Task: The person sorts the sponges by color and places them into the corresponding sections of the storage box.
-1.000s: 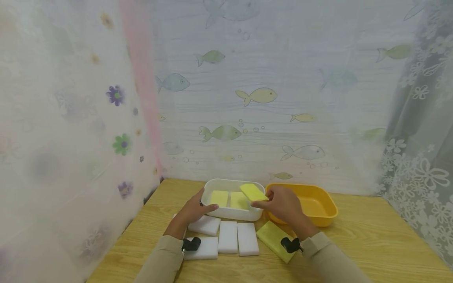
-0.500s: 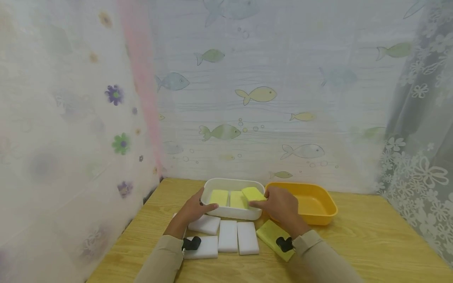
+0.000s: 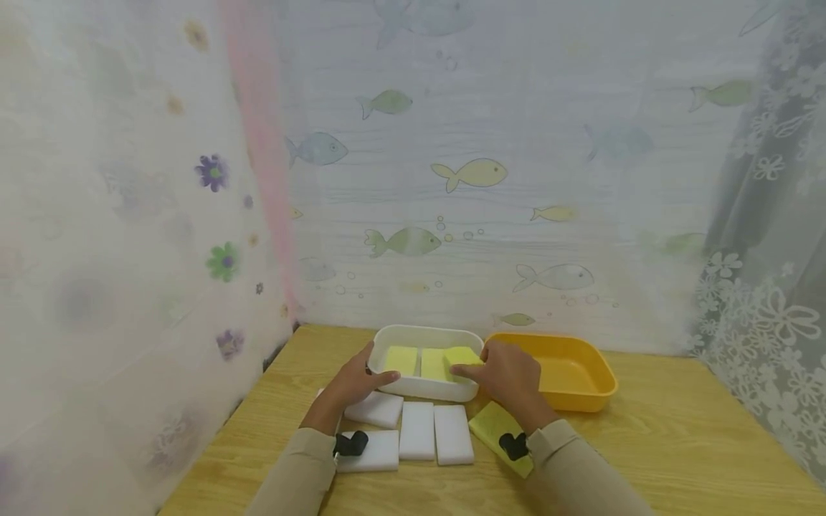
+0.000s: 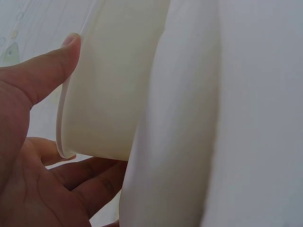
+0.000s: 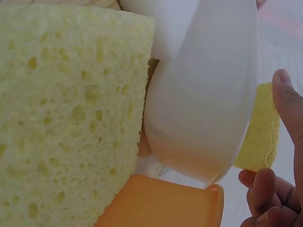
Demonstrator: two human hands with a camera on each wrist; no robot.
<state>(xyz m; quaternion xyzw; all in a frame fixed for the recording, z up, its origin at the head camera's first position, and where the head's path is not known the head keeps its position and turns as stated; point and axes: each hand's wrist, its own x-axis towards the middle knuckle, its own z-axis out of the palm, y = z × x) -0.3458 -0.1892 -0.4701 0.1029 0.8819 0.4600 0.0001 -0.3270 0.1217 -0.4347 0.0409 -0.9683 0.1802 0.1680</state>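
Note:
My left hand (image 3: 355, 380) holds the left end of a white plastic tub (image 3: 426, 390). In the left wrist view its thumb lies at the rim of the tub (image 4: 104, 85), with the other fingers along the outer wall. My right hand (image 3: 513, 373) pinches a yellow sponge (image 3: 461, 354) between thumb and fingers, over the tub's right end; in the right wrist view the sponge (image 5: 259, 132) shows beyond the tub's rim. Two yellow sponges (image 3: 401, 360) lie side by side inside the tub. Their right one is partly overlapped by the held sponge.
Several white sponge blocks (image 3: 416, 430) lie on the wooden table (image 3: 684, 430) in front of the tub. A loose yellow sponge (image 3: 493, 426) lies under my right wrist. An orange tub (image 3: 584, 401) stands right beside the white one. A fish-patterned curtain (image 3: 477, 272) hangs behind.
My right hand has moved slightly left and down, lowering the yellow sponge into the right end of the white tub. The left hand keeps its place on the tub.

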